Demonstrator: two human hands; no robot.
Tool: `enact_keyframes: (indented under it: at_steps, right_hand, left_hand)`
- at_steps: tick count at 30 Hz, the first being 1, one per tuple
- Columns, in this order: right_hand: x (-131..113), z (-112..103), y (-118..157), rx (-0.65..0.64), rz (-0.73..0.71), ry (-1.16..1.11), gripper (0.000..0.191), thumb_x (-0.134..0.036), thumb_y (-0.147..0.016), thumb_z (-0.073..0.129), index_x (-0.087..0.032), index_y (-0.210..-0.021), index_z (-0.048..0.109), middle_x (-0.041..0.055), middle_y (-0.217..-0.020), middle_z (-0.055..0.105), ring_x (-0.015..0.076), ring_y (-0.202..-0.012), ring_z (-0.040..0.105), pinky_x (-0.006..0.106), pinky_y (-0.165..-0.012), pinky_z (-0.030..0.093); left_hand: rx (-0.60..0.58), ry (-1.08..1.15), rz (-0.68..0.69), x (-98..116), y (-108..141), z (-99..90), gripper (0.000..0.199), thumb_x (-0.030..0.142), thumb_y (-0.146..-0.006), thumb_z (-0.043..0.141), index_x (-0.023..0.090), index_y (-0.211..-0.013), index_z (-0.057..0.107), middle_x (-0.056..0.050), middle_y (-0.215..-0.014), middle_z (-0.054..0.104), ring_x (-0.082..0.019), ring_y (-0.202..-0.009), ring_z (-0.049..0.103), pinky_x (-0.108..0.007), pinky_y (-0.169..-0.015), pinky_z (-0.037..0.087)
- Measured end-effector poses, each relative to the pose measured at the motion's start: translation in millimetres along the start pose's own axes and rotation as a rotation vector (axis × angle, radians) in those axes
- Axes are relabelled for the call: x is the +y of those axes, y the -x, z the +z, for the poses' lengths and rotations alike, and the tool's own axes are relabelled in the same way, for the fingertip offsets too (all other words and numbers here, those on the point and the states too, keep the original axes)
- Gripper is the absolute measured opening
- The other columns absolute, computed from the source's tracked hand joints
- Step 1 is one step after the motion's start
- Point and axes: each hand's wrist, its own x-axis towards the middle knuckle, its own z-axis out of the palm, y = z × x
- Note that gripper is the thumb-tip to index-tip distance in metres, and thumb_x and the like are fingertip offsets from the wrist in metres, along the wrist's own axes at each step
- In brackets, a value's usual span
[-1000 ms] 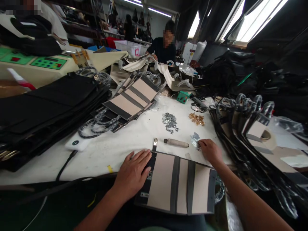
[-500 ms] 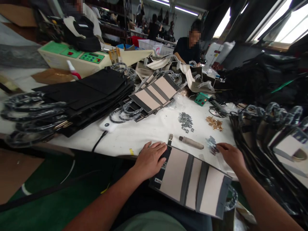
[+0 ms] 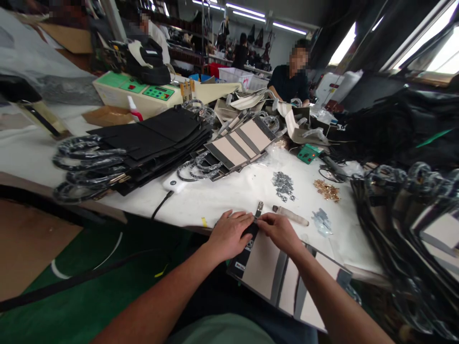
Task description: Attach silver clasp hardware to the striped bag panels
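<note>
A dark bag panel with beige boards (image 3: 263, 267) lies tilted over my lap and the table's front edge. On its black left end rests my left hand (image 3: 231, 234), its fingers stretched out flat. My right hand (image 3: 281, 231) is closed in a pinch beside the left fingertips, at the base of a short black strap with a metal fitting (image 3: 259, 209). Whatever sits between the right fingertips is too small to make out. A stick-like tool with a wrapped grip (image 3: 292, 216) lies just beyond the right hand. Small clear plastic pieces (image 3: 322, 222) lie to its right.
Small grey metal plates (image 3: 282, 185) and gold-coloured fittings (image 3: 326, 190) are heaped on the white table (image 3: 236, 200). Stacked black bag pieces (image 3: 150, 138) stand left, more bags (image 3: 405, 215) right. A green box (image 3: 308, 154) lies behind. A co-worker (image 3: 292, 71) sits across.
My right hand has moved left from the small plastic pieces to the strap beside my left hand. The left hand stays flat on the panel. The view has shifted slightly.
</note>
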Motion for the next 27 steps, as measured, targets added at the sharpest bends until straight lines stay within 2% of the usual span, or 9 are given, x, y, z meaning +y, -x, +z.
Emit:
enact_keyframes:
  at_steps: [5, 12, 15, 19, 23, 27]
  right_hand:
    - [5, 3, -5, 0.008, -0.011, 0.105, 0.02, -0.031, -0.082, 0.062, -0.019, -0.079, 0.076, 0.0016, -0.071, 0.071, 0.018, -0.069, 0.062, 0.028, -0.065, 0.042]
    - [-5, 13, -12, 0.122, 0.038, 0.294, 0.014, -0.023, -0.076, 0.063, -0.022, -0.076, 0.077, 0.002, -0.076, 0.077, 0.0201, -0.075, 0.069, 0.028, -0.068, 0.042]
    - [-6, 15, -10, 0.159, 0.054, 0.329, 0.013, -0.021, -0.074, 0.064, -0.023, -0.08, 0.076, 0.0005, -0.077, 0.077, 0.0194, -0.075, 0.068, 0.027, -0.067, 0.039]
    - [-1, 18, -8, 0.194, 0.032, 0.391, 0.011, -0.022, -0.078, 0.063, -0.024, -0.077, 0.074, 0.0006, -0.078, 0.077, 0.0196, -0.076, 0.067, 0.028, -0.068, 0.037]
    - [3, 17, -12, 0.151, 0.046, 0.326, 0.011, -0.024, -0.078, 0.064, -0.023, -0.076, 0.075, 0.0014, -0.078, 0.077, 0.0209, -0.078, 0.069, 0.029, -0.069, 0.04]
    - [2, 15, -15, 0.146, 0.06, 0.325, 0.012, -0.022, -0.076, 0.063, -0.022, -0.075, 0.074, 0.0019, -0.078, 0.077, 0.0217, -0.08, 0.07, 0.028, -0.069, 0.04]
  left_hand:
    - [0.012, 0.033, -0.041, 2, 3, -2.0, 0.056, 0.024, -0.091, 0.064, 0.027, -0.146, 0.057, -0.003, -0.152, 0.06, -0.027, -0.142, 0.051, -0.055, -0.123, 0.031]
    - [0.01, -0.022, -0.08, -2, -5, -0.2, 0.063, 0.014, -0.082, 0.063, 0.027, -0.144, 0.06, -0.005, -0.148, 0.063, -0.031, -0.138, 0.056, -0.059, -0.12, 0.038]
    - [0.067, -0.048, -0.067, -1, -7, 2.5, 0.059, 0.01, -0.081, 0.062, 0.027, -0.138, 0.064, -0.006, -0.14, 0.069, -0.031, -0.131, 0.062, -0.058, -0.115, 0.043]
    - [0.152, -0.072, 0.0, -4, -8, 7.7, 0.054, 0.008, -0.082, 0.062, 0.032, -0.129, 0.068, -0.001, -0.131, 0.074, -0.029, -0.122, 0.067, -0.053, -0.108, 0.049]
    - [0.246, -0.068, 0.068, -9, -9, 13.0, 0.046, 0.009, -0.085, 0.063, 0.036, -0.121, 0.071, 0.005, -0.125, 0.076, -0.024, -0.114, 0.07, -0.045, -0.101, 0.051]
    - [0.319, -0.062, 0.084, -9, -13, 15.9, 0.033, 0.012, -0.09, 0.064, 0.035, -0.111, 0.074, 0.005, -0.114, 0.079, -0.021, -0.105, 0.07, -0.039, -0.092, 0.051]
